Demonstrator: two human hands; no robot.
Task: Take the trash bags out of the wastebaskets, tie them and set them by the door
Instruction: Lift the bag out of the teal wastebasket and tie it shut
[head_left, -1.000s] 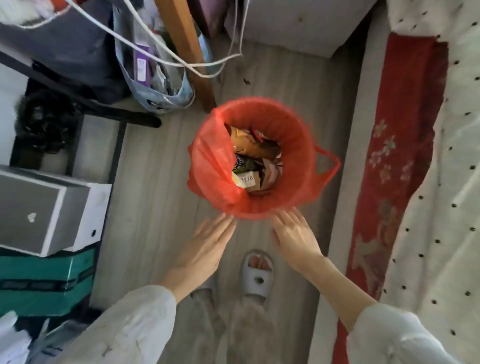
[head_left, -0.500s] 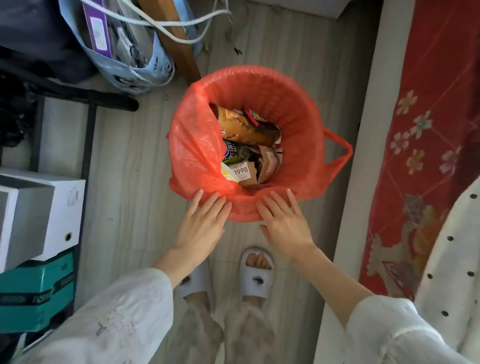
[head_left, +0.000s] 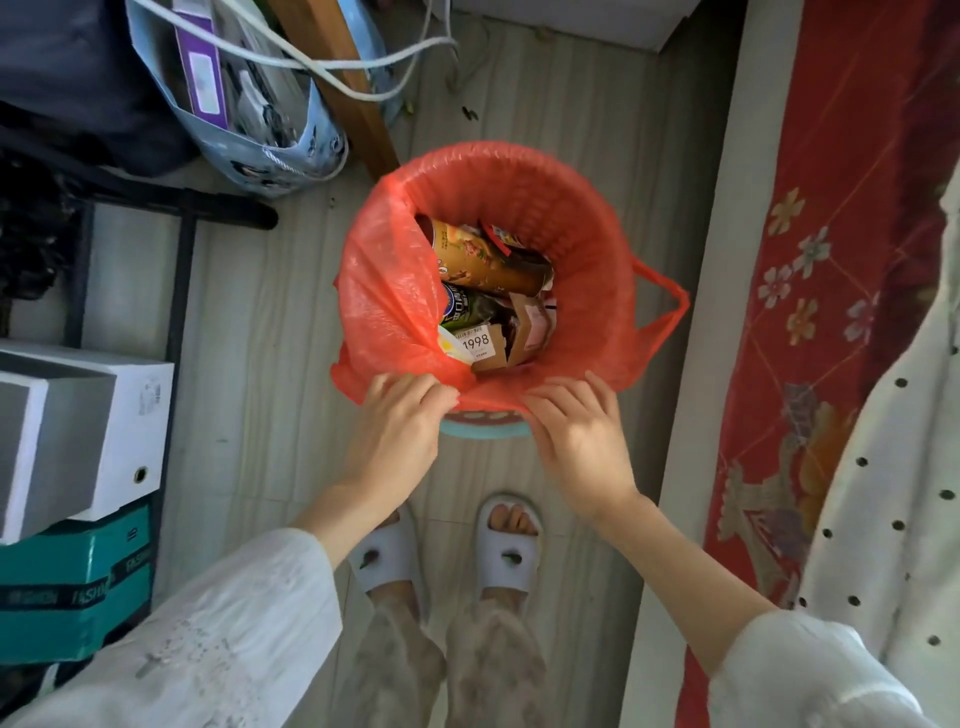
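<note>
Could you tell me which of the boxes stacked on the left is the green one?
The green box is the bottom one, with a dark band of lettering across its side. The white box rests on top of it.

Left of you: white box (head_left: 104, 415) stacked on teal box (head_left: 72, 587).
Top left: blue tote bag (head_left: 270, 135).
Your right: red floral cloth (head_left: 841, 260).
</note>
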